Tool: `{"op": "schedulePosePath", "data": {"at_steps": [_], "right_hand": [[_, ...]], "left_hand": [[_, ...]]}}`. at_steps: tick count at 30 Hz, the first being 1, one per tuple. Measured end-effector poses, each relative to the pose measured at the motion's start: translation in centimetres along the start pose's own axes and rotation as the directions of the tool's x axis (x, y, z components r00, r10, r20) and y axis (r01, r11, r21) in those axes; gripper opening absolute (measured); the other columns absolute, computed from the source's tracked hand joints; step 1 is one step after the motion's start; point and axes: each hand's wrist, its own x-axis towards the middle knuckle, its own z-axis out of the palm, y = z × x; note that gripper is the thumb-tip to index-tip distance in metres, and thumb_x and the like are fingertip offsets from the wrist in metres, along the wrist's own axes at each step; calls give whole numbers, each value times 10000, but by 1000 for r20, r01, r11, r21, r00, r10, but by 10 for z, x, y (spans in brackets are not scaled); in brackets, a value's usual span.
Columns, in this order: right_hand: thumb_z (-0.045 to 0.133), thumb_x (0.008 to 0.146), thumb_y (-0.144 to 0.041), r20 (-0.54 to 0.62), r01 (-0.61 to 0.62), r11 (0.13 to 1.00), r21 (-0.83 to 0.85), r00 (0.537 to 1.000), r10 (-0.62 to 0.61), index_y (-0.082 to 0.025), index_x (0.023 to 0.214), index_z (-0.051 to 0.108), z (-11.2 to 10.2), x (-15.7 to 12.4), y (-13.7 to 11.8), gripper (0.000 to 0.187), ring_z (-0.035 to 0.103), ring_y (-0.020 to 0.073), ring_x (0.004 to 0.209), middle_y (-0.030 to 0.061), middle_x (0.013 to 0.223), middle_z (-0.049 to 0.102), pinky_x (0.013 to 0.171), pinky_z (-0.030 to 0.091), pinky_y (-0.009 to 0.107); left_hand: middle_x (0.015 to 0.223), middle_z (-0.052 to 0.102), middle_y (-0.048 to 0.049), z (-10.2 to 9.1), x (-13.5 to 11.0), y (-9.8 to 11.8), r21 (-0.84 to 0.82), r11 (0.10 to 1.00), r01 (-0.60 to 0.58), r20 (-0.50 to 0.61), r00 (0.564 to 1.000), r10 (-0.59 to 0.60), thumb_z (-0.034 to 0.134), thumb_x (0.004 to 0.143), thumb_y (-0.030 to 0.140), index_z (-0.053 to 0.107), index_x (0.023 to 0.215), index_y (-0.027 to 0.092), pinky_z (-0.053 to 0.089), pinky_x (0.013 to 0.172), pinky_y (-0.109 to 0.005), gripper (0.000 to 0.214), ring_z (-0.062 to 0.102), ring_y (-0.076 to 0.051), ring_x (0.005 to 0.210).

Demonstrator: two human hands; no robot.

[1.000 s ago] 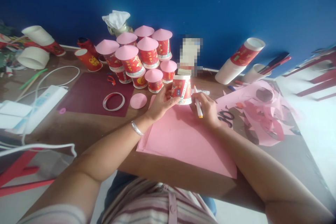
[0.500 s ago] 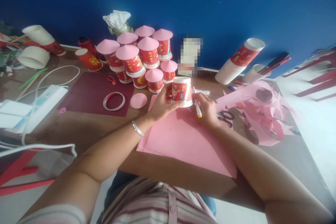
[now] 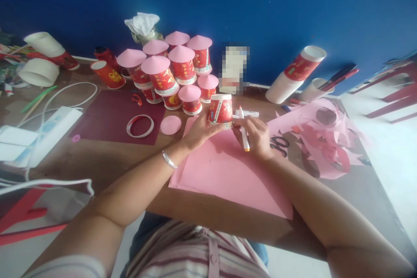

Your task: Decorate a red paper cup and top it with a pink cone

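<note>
My left hand (image 3: pixel 202 132) is closed around a red printed paper cup (image 3: pixel 221 109), which stands upside down with its white base uppermost. Between the fingers of my right hand (image 3: pixel 256 135) is a white marker pen (image 3: pixel 244 137) with an orange end pointing down toward me. The right fingertips are close to the cup's lower rim; whether they touch it I cannot make out. Pink paper sheets (image 3: pixel 228 173) lie stacked beneath both hands. Just left of the cup stand several red cups (image 3: pixel 183 68) topped with pink paper cones (image 3: pixel 181 54).
A pink paper disc (image 3: pixel 170 125) and a white ring (image 3: pixel 140 126) lie to the left near a dark red sheet (image 3: pixel 97 117). On the right are pink scraps (image 3: pixel 329 139), black scissors (image 3: pixel 280 144) and a leaning cup stack (image 3: pixel 296 74). A white power strip (image 3: pixel 42 137) sits far left.
The cup has turned in my left hand, bringing a white printed strip to the front, and shifted slightly left. The pen in my right hand now stands more upright.
</note>
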Motion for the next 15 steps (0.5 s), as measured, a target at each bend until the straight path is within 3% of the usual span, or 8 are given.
{"op": "schedulePosePath", "data": {"at_steps": [9, 15], "right_hand": [[606, 969, -162, 49, 90, 995, -51, 995, -87, -227, 945, 638, -5, 1, -5, 76, 535, 137, 618, -14, 703, 570, 612, 409, 289], [609, 979, -177, 53, 110, 994, -10, 993, -110, -222, 999, 642, -3, 0, -4, 59, 573, 139, 633, -4, 739, 605, 607, 455, 277]], "left_hand": [[1135, 723, -91, 2, 1, -5, -14, 998, 66, 15, 998, -66, 826, 800, 401, 666, 1114, 177, 542, 1021, -473, 418, 681, -283, 1091], [1200, 713, -90, 1, 2, -8, -159, 986, 51, 26, 999, -48, 834, 803, 339, 626, 1171, 216, 542, 1029, -496, 439, 671, -293, 1141]]}}
